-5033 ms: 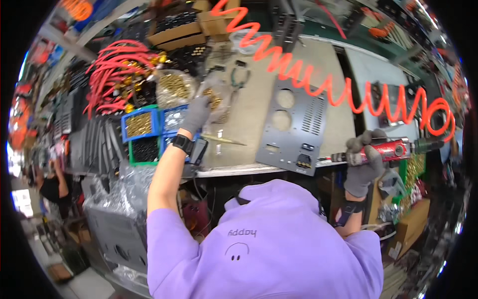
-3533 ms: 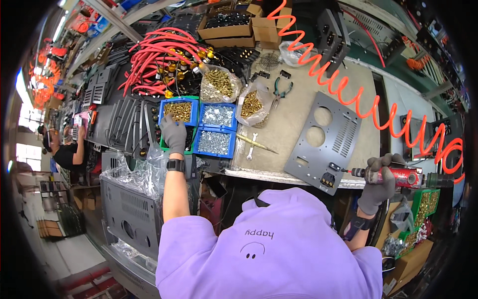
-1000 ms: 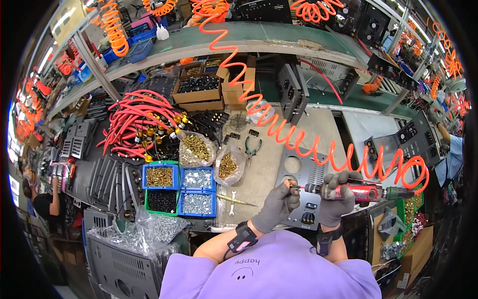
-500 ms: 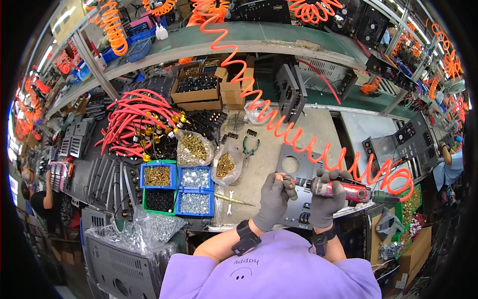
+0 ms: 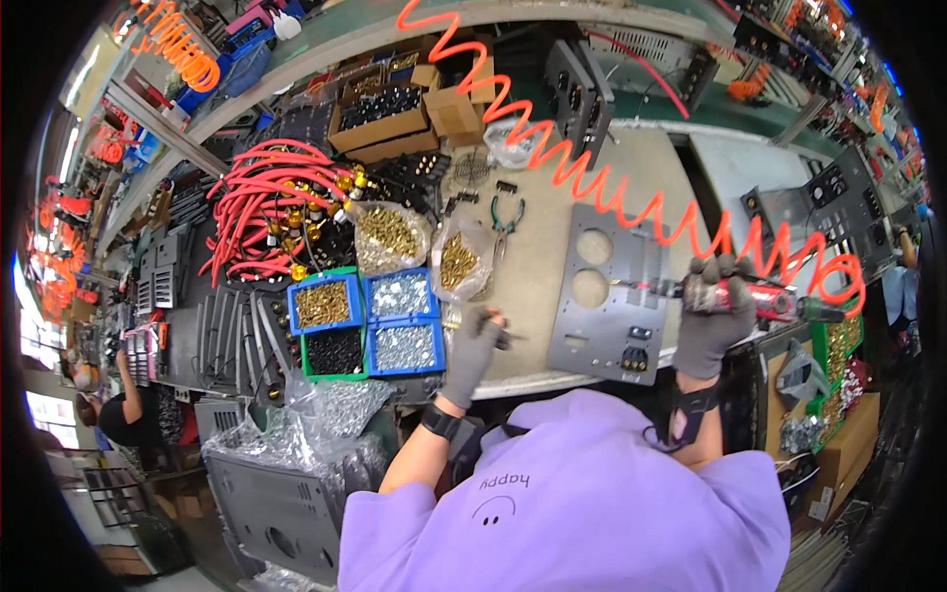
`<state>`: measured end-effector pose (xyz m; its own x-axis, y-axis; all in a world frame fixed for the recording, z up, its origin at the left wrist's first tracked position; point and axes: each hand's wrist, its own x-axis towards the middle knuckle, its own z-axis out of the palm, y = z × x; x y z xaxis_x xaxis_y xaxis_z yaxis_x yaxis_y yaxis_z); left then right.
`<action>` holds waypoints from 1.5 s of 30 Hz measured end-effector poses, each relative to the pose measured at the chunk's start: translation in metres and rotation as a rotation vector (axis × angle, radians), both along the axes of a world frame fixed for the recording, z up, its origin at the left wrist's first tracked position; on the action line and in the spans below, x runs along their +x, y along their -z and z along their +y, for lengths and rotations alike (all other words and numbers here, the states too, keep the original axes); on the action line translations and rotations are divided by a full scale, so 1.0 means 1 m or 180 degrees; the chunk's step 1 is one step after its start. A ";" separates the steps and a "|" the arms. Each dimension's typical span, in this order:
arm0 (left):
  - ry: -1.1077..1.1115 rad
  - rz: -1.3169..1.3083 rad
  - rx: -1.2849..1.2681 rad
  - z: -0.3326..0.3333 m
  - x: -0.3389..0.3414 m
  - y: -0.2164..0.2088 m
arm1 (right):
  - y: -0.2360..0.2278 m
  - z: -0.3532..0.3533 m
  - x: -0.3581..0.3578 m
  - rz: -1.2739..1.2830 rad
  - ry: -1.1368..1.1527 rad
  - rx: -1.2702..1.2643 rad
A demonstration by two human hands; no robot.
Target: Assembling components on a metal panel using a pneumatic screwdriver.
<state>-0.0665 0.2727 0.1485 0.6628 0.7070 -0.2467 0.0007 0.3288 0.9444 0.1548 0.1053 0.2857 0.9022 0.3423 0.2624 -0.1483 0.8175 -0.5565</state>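
Observation:
My right hand [image 5: 712,311], in a grey glove, is closed round a red air screwdriver [image 5: 769,299]. Its bit points left above a dark grey metal panel [image 5: 602,340] with two large round holes and several cut-outs. My left hand [image 5: 471,360], also gloved, is at the table's front edge, just right of the screw bins. Its fingers are curled together; what they hold, if anything, is too small to make out. Nearest to it are a blue bin of silver screws [image 5: 405,345] and a clear bag of brass-coloured fittings [image 5: 460,264]. Green-handled pliers [image 5: 506,219] lie beyond the hand.
A coiled orange air hose [image 5: 631,202] hangs across the table to the screwdriver. Red hoses [image 5: 261,197] with brass fittings lie at the left, near cardboard boxes [image 5: 385,123] of small parts. Upright grey panels [image 5: 577,99] stand at the back. Plastic-wrapped panels [image 5: 271,508] stand front left.
My left hand has moved left, away from the screwdriver's tip, to beside the bins. My right hand has shifted right with the screwdriver, uncovering more of the panel. The view has turned.

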 end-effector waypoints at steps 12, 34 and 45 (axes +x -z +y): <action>-0.0370 0.2899 0.3044 0.045 -0.122 0.036 | 0.013 -0.019 0.007 -0.0087 0.0067 -0.0158; 0.0671 0.3863 0.3143 0.081 -0.122 0.053 | 0.004 -0.022 -0.019 0.0531 0.0837 -0.0668; -0.0006 0.3686 0.3029 0.085 -0.121 0.042 | 0.003 -0.046 0.003 0.0204 0.0823 -0.0752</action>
<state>-0.1874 0.3577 0.1065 0.4262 0.9011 -0.0794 0.8781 -0.3910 0.2757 0.1579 0.0596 0.2823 0.9790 0.1451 0.1434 0.0059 0.6823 -0.7310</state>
